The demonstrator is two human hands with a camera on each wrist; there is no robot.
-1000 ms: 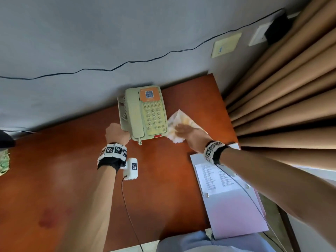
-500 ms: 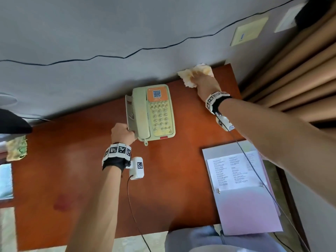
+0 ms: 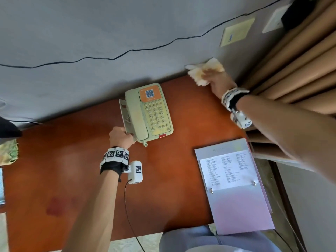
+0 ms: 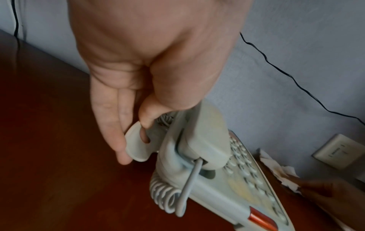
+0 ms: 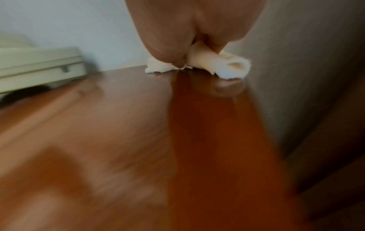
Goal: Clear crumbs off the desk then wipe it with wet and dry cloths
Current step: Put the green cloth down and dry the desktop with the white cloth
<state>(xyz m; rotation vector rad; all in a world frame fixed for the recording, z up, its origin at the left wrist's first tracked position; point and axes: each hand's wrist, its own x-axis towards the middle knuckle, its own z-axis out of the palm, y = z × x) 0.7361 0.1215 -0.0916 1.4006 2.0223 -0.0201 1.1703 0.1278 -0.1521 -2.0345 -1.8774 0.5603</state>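
Fingers of the left hand are curled around a projecting part at the phone's near left corner, thumb pinching it from the other side, so the phone is held in place or tipped; which cannot be told. Fingers of the right hand are bunched down on a crumpled pale cloth, which is pinched and pressed onto the worktop at the far right corner, against the wall and just beside the curtain. Wet or dry cannot be told. No crumbs are seen on the worktop, so crumb clearing is judged done and wiping underway. The area under the phone and under the binder is judged left. A second cloth is seen at the left edge, unused.
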